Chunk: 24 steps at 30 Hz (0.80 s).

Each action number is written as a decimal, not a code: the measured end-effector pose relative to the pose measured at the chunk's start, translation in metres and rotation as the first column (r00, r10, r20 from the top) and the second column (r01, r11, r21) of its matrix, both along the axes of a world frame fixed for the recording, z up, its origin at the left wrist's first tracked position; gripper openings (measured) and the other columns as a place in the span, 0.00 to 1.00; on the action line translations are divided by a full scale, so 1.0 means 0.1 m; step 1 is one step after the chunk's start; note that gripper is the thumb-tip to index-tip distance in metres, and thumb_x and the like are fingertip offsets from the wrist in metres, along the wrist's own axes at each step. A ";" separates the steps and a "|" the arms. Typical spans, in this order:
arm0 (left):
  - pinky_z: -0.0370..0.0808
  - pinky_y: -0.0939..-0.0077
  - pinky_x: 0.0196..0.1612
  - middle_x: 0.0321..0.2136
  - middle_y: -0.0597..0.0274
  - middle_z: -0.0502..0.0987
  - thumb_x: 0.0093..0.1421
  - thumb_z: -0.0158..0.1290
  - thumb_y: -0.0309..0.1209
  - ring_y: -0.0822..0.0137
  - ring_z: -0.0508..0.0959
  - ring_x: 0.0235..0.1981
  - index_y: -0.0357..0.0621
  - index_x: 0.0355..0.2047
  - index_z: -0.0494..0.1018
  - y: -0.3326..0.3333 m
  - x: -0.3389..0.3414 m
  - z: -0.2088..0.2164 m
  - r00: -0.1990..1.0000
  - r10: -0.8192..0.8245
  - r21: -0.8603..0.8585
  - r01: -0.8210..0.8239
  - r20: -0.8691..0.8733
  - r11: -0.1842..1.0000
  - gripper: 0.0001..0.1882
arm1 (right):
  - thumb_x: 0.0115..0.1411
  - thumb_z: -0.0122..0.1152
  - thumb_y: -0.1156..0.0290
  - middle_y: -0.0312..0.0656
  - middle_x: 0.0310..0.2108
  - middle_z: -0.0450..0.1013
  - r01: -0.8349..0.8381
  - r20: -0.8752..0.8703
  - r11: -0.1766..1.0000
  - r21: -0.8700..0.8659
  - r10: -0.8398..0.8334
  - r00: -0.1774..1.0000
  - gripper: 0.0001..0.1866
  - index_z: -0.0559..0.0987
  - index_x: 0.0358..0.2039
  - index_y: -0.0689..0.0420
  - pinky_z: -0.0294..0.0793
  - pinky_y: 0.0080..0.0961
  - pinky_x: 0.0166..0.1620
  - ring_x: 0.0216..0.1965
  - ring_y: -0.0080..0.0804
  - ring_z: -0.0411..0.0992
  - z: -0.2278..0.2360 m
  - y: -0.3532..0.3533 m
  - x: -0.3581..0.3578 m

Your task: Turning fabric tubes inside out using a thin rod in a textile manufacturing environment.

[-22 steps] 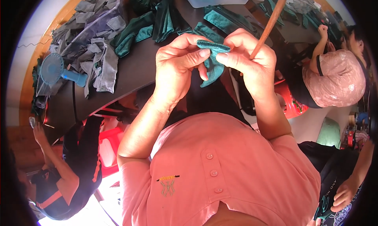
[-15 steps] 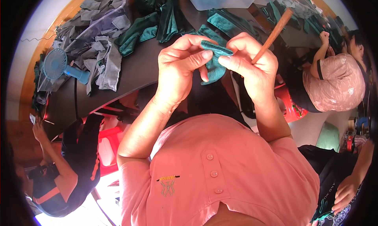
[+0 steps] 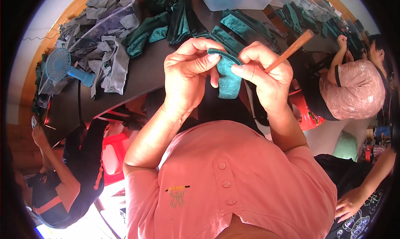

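Head view, and both hands are on it! Left hand [image 3: 187,74] pinches one end of the green velvet piece's [image 3: 229,81] turned edge, thumb pressed on top; right hand [image 3: 268,74] nips the other end, with a brown wooden stick [image 3: 293,48] also held in its fingers, slanting up and right. That velvet hangs in the air between the two, tail dangling. Over on the dark desk [image 3: 143,74], more green strips [image 3: 148,34] lie beside grey cloth [image 3: 112,66], with a blue fan [image 3: 60,64] to the left.
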<state>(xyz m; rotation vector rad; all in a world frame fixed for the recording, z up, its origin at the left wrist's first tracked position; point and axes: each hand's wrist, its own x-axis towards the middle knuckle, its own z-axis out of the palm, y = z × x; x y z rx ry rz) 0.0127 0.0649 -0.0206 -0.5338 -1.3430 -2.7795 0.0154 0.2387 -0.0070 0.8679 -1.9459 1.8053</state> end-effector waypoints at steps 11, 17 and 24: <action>0.67 0.86 0.25 0.28 0.66 0.79 0.57 0.56 0.20 0.79 0.73 0.26 0.38 0.34 0.76 0.00 -0.02 -0.01 0.982 0.183 -0.219 -0.167 0.052 0.961 0.05 | 0.50 0.67 0.77 0.29 0.19 0.70 0.035 0.063 0.984 0.172 -0.047 0.997 0.06 0.76 0.25 0.61 0.63 0.13 0.27 0.23 0.12 0.65 0.14 -0.10 -0.23; 0.71 0.84 0.31 0.28 0.67 0.80 0.55 0.58 0.24 0.78 0.77 0.28 0.37 0.36 0.77 -0.21 -0.14 -0.15 0.970 0.115 -0.356 -0.032 0.213 0.934 0.07 | 0.55 0.65 0.72 0.28 0.20 0.69 -0.026 0.179 0.993 0.112 0.006 0.984 0.06 0.76 0.27 0.58 0.61 0.13 0.24 0.21 0.14 0.65 0.39 -0.52 -1.04; 0.67 0.81 0.19 0.23 0.58 0.78 0.57 0.55 0.24 0.72 0.75 0.18 0.30 0.41 0.73 -0.76 -0.79 -0.11 0.825 0.477 -0.514 -0.281 0.303 0.811 0.13 | 0.49 0.67 0.73 0.41 0.21 0.74 0.215 -0.028 0.858 0.467 -0.228 0.973 0.07 0.76 0.23 0.57 0.71 0.32 0.29 0.26 0.35 0.74 0.25 -1.21 -2.45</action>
